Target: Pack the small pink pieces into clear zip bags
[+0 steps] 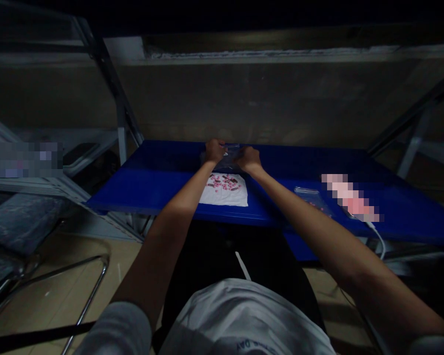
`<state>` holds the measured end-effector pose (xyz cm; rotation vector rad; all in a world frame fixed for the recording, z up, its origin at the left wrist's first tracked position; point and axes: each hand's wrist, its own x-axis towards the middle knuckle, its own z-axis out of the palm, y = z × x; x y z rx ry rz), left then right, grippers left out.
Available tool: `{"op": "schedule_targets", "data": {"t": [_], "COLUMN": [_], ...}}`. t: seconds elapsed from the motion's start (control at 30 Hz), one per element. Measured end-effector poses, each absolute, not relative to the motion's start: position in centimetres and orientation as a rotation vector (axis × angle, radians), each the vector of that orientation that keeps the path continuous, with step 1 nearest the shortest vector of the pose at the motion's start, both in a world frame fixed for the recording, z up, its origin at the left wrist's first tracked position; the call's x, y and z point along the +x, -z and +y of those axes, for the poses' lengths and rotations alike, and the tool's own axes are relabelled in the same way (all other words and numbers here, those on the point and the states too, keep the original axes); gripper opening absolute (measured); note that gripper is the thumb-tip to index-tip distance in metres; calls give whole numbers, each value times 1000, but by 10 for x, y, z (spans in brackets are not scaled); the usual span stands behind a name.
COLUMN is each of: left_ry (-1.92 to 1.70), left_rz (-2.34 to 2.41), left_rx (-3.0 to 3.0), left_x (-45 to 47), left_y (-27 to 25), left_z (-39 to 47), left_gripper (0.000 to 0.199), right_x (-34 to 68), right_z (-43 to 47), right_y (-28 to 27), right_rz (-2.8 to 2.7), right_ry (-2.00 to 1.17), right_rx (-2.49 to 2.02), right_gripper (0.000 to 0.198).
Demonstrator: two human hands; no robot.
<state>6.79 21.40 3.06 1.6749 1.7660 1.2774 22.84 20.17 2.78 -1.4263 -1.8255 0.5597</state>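
A clear zip bag [229, 159] lies near the back of the blue table, between my two hands. My left hand [215, 151] grips its left side with curled fingers. On the other side my right hand [250, 159] has its fingers closed at the bag's right edge. Just in front of the bag, a white cloth or tissue [225, 198] is spread flat. Scattered over it are many small pink beads [227, 185] and several short dark pieces [234, 181], too small to make out exactly.
The blue table [140, 185] has a front edge close to my lap. Right of my right forearm lies a second clear zip bag [309, 197] with small pink bits. Beyond it is a blurred-out pink object [350, 197] with a white cable [379, 239]. A metal-framed chair [92, 291] stands at left.
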Motion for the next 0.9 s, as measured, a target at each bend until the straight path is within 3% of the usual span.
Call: {"op": "schedule_targets", "data": {"t": [0.23, 0.4, 0.53, 0.63, 0.77, 0.9], "left_ry": [-1246, -1260, -1404, -1467, -1121, -835], "left_rz": [1789, 1790, 1700, 1451, 1104, 1243], "left_rx": [1818, 1840, 1861, 1979, 2243, 2391], "left_x": [69, 71, 92, 136, 217, 280], "left_y": [-30, -45, -64, -66, -45, -17], "left_z": [209, 195, 165, 129, 88, 77], "left_gripper": [32, 21, 19, 21, 23, 31], "right_x": [219, 245, 317, 373, 416, 432], "right_z": [183, 173, 133, 81, 35, 39], "right_y": [-32, -67, -95, -92, -61, -25], "right_rz": [-1869, -1756, -1600, -1435, -1336, -1449], "right_ry": [-380, -600, -731, -512, -183, -45], "right_rx": [-1728, -1644, -1463, -1621, -1988, -2146], "right_gripper": [34, 9, 28, 28, 25, 31]}}
